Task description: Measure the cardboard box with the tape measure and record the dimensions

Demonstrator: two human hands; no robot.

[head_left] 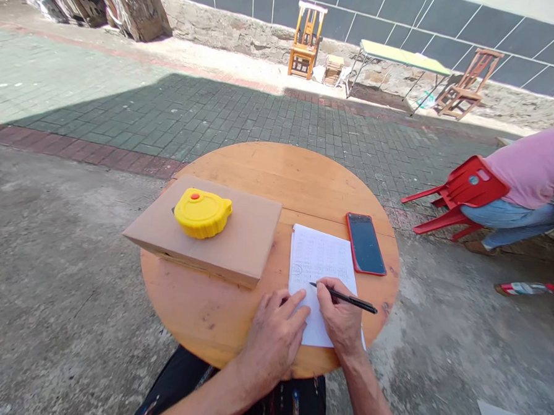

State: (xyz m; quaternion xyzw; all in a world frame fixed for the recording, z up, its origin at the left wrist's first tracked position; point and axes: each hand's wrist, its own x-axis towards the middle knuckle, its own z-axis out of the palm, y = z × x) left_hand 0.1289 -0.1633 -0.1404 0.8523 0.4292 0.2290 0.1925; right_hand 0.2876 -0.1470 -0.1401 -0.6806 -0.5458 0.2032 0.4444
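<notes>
On a round wooden table lies a stack of white paper with rows of handwriting and one circled entry. My right hand grips a black pen, its tip at the lower written lines. Resting across the paper's left edge, my left hand has its fingers stretched out and holds nothing. A phone in a red case lies just right of the paper, its screen dark. To the left, a yellow tape measure with a red button sits on a flat cardboard box.
At the right a person in a pink shirt sits on a red plastic chair, near a bottle lying on the ground. Along the far wall stand a wooden chair, a folding table and another chair.
</notes>
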